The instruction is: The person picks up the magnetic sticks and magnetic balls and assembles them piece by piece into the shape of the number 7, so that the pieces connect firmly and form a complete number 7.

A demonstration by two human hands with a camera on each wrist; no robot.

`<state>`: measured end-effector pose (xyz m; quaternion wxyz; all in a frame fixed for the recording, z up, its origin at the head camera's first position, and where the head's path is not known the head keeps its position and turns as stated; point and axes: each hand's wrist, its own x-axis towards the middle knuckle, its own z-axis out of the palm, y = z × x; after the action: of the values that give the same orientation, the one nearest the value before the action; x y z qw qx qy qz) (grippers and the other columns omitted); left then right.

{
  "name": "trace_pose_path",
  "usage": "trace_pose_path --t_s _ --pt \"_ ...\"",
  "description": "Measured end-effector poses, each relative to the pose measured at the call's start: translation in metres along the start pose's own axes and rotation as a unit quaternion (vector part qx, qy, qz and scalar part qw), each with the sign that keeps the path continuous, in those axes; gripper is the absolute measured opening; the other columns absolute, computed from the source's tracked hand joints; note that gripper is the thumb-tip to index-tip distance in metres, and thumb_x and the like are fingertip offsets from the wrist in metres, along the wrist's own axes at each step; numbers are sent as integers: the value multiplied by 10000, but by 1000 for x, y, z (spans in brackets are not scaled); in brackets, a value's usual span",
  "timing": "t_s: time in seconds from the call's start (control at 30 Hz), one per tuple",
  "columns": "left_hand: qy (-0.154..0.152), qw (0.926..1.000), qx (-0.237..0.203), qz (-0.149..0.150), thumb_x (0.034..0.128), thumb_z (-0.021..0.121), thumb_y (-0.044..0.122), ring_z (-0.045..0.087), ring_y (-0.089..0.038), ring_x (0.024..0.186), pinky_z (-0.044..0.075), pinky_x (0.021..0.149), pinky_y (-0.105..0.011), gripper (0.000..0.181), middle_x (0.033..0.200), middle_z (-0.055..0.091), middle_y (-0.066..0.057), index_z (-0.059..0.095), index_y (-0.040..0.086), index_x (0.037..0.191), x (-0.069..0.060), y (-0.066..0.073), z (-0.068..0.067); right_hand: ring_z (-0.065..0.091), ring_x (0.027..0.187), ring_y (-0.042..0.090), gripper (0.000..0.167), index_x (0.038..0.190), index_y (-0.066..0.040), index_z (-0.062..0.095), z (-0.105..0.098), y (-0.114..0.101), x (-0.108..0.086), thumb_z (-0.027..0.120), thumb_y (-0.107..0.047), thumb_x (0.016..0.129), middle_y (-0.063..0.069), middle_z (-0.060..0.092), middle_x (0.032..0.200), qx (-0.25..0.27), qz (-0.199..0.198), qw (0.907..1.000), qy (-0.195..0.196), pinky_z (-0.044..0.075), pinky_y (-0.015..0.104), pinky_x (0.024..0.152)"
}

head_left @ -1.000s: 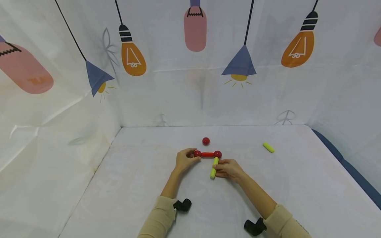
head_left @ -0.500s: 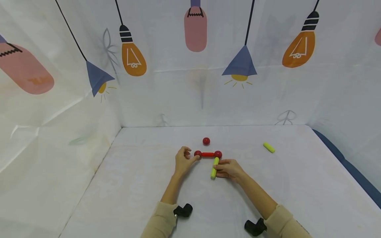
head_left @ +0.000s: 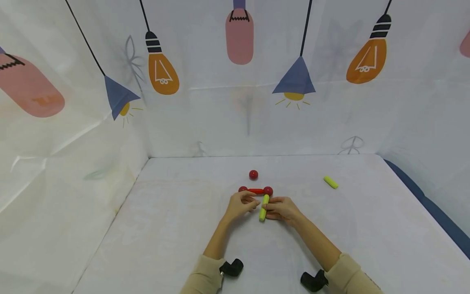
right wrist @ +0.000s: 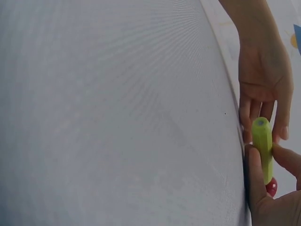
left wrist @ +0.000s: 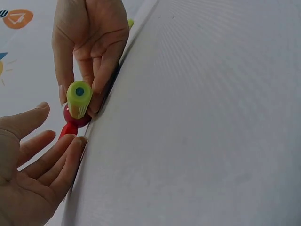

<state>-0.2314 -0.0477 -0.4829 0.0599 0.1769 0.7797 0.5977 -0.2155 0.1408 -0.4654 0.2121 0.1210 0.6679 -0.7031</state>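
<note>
A red rod (head_left: 256,191) joins a left red ball (head_left: 242,189) and a right red ball (head_left: 268,191) on the table. The near end of the right ball meets a yellow-green rod (head_left: 264,208), which my right hand (head_left: 282,209) pinches between thumb and fingers. In the left wrist view, that yellow-green rod (left wrist: 79,98) shows a dark round spot on its end. My left hand (head_left: 240,205) holds nothing. Its relaxed fingers lie just in front of the red rod and partly cover the left ball; whether they touch the rod I cannot tell.
A loose red ball (head_left: 253,174) sits behind the joined pieces. Farther right lies a second yellow-green rod (head_left: 331,182). The white table (head_left: 165,228) ends at a back wall (head_left: 205,122) of printed sheeting. Black wrist cameras (head_left: 232,268) stick out from both sleeves.
My left hand has let go of the left ball and moved right and nearer, towards the yellow-green rod. The right hand and the joined pieces have stayed put.
</note>
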Motion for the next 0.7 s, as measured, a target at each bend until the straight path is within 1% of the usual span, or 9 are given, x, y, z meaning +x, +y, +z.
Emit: trace_pose_path --t_s 0.03,0.17,0.2,0.27,0.4,0.47,0.53,0.6,0.7 --pt "-124 9999 -32 -8 875 667 121 676 -304 750 547 644 -315 316 908 687 -197 609 -82 1110 0 3 1 671 742 188 526 1250 172 418 0 0 0 677 -48 848 167 646 958 13 1 10000 -12 548 354 733" --pt "-496 9987 -58 136 896 603 36 665 -380 844 552 695 -394 319 967 663 -280 559 -155 1148 -5 21 4 675 765 195 525 1259 174 410 -1 -1 -1 666 -53 860 181 649 993 -14 -9 10000 -70 546 357 740" --pt "-547 9983 -63 176 898 590 18 660 -391 860 552 693 -396 314 977 655 -297 553 -171 1145 -6 25 4 677 768 197 523 1259 176 407 -2 -1 -1 662 -52 863 181 651 993 -23 -26 10000 -86 546 359 740" --pt "-608 9980 15 186 900 580 8 657 -379 892 551 687 -343 309 995 651 -303 552 -183 1141 -8 33 4 679 768 198 520 1257 179 407 -2 0 -2 659 -53 866 171 656 979 -31 -46 9999 -104 546 358 738" --pt "-570 9982 135 157 903 580 14 659 -356 890 520 637 -225 284 984 661 -280 581 -174 1116 -8 39 6 679 769 199 500 1252 178 418 -2 1 -1 649 -52 872 145 664 938 1 -74 9999 -113 546 355 740" --pt "-539 9982 184 175 902 582 17 661 -347 877 496 616 -185 270 972 668 -267 596 -166 1099 -8 40 7 681 774 199 498 1251 179 418 -3 2 -2 647 -56 876 136 666 934 15 -100 9999 -135 545 354 744" --pt "-526 9983 177 196 902 582 17 662 -347 868 490 611 -176 260 962 671 -264 607 -163 1089 -8 40 8 682 782 202 493 1246 182 418 -3 2 -2 644 -53 877 135 662 940 58 -131 9998 -165 544 354 747" --pt "-515 9983 157 220 900 583 11 663 -353 852 499 613 -192 250 948 673 -267 614 -165 1076 -8 39 9 684 789 205 488 1238 186 420 -3 3 -2 646 -50 875 136 660 946 86 -161 9996 -195 544 354 747" --pt "-489 9985 108 212 900 583 9 664 -362 827 533 622 -264 242 923 675 -269 621 -164 1065 -8 39 10 685 799 211 475 1228 189 427 -4 3 -3 645 -43 874 146 657 961 104 -196 9995 -218 544 351 746"
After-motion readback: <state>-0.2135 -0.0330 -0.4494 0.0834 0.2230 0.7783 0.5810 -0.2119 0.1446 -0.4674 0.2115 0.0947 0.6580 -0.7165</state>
